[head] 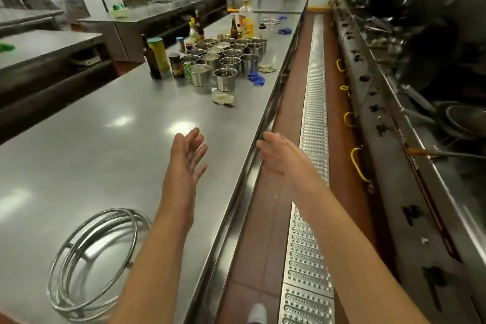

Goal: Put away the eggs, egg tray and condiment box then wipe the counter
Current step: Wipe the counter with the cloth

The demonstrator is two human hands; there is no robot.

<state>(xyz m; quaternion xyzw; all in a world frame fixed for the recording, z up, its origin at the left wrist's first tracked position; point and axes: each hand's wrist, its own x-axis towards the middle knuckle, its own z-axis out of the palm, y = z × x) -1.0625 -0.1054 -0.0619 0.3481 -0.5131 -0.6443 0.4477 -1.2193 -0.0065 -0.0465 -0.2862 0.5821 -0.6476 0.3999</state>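
your left hand (188,158) and right hand (278,155) hover spread, holding nothing; no eggs or tray visible; counter (105,144) wiping apparently remains.

The bench (105,139) lies bare and flat from the wire ring stand (97,252) at its near end up to the cluster of steel cups (226,60), so a hand can sweep freely across that stretch. Both hands hover there holding nothing, the left hand (188,158) over the bench, the right hand (276,152) past its right edge. Beyond, the steel cups stand packed together, with bottles (157,58) just left of them, a crumpled rag (223,98) just in front and a blue cloth (256,79) to their right, leaving only a narrow strip along the right edge.
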